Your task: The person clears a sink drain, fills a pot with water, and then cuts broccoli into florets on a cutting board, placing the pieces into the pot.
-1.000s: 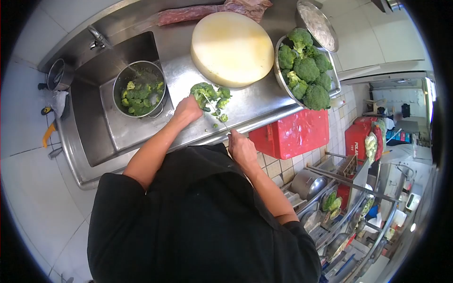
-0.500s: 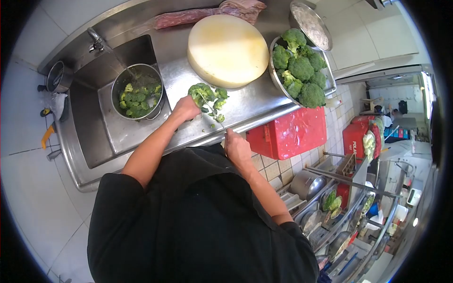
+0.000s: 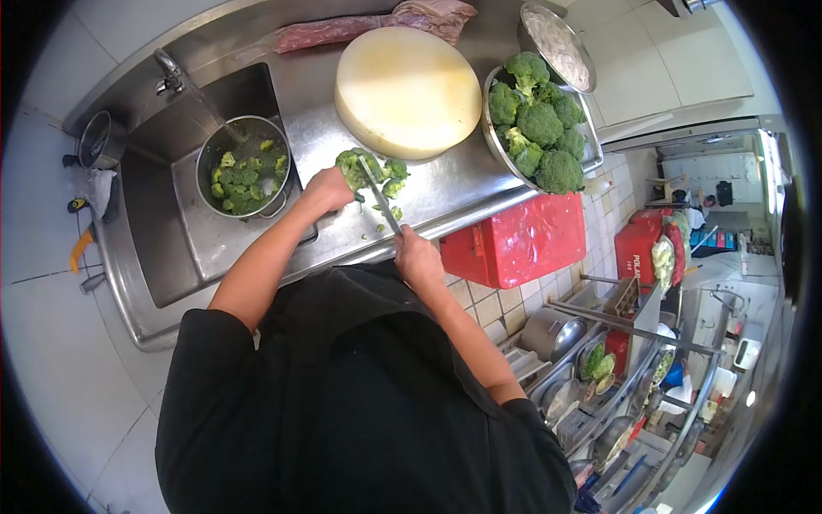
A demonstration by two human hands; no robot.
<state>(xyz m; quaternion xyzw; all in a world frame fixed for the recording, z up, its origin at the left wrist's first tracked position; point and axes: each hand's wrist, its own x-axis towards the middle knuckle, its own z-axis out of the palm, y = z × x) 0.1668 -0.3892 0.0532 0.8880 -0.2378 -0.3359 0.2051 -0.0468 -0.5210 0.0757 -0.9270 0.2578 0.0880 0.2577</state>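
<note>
My left hand [image 3: 330, 189] is closed around a head of broccoli [image 3: 351, 164] over the steel counter, left of the knife. In my right hand [image 3: 418, 259] is a knife [image 3: 379, 195], its blade lying across the broccoli and pointing away from me. Cut florets [image 3: 395, 178] and small bits lie beside the blade on the metal. Left of my hands, a pot [image 3: 200, 176] stands in the sink with florets in water, and the tap [image 3: 169, 73] runs into it. A bowl [image 3: 494, 137] heaped with whole broccoli [image 3: 540, 125] stands to the right.
A thick round chopping block [image 3: 409, 90] sits behind my hands, with a long piece of raw meat [image 3: 342, 32] beyond it. Another bowl [image 3: 558, 47] with pale contents is at the back right. A red bin [image 3: 527, 244] stands below the counter edge, near shelves of pans.
The knife blade now shows its broad side and rests higher over the broccoli. My right hand has shifted slightly up and left; my left hand still grips the broccoli.
</note>
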